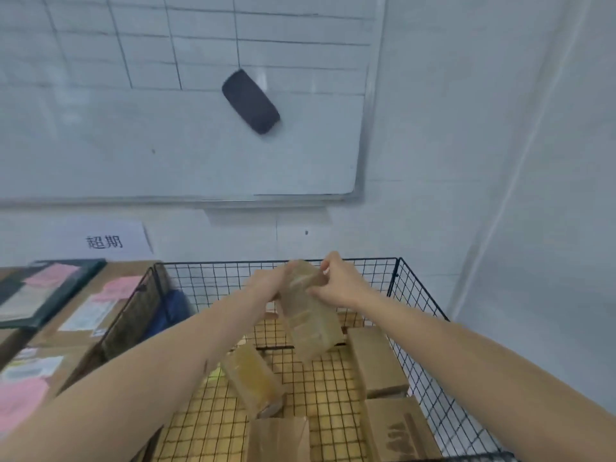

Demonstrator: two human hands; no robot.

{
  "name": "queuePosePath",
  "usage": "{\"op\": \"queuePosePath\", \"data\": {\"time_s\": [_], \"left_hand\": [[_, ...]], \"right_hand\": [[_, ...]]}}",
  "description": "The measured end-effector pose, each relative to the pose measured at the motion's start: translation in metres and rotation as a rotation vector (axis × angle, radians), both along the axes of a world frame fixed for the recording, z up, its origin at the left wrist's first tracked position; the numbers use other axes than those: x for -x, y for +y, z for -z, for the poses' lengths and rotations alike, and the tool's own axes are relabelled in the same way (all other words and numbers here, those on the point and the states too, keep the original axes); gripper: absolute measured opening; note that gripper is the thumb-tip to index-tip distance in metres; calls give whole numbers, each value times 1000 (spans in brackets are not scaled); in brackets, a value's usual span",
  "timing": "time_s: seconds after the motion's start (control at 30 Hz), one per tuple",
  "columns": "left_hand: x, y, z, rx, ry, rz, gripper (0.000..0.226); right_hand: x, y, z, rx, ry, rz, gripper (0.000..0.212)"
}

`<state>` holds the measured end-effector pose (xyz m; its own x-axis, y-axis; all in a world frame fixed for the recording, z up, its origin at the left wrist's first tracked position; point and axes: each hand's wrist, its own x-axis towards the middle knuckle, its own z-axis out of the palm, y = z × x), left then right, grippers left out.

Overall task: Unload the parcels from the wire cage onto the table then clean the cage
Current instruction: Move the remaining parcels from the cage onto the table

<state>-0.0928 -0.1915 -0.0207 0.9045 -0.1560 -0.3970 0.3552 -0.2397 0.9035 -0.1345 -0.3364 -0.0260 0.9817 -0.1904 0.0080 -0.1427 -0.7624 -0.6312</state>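
Gripping parcel (311,323) by its top end with left hand (266,285) and right hand (340,286), held near-upright lengthwise, dangling over cage (213,281).

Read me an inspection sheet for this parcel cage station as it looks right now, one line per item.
Surface: the cage floor is wire mesh over a yellowish base, partly bare.
Job's things: wire cage; held parcel above the floor; inside lie a taped parcel, brown box, marked box and paper bag.
Clutter: green folder and pink slips left of the cage; blue item at its back-left corner.
Hands: left hand and right hand both grip the held parcel.
Cables: nothing seen.
Surroundings: whiteboard with dark eraser; paper sign on the wall.
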Motion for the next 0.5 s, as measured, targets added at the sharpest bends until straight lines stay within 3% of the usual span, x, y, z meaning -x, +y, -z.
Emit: {"op": "queuePosePath", "data": {"time_s": [0.3,0.4,0.5], "left_hand": [[1,5,-20,17,-70,33,104],[1,3,-24,70,-34,-3,109],[0,4,-21,139,-32,-65,96]], "right_hand": [[1,16,-28,-249,-219,-30,54],[0,20,-30,-251,-217,-71,55],[0,19,-32,-234,-183,-108,55]]}}
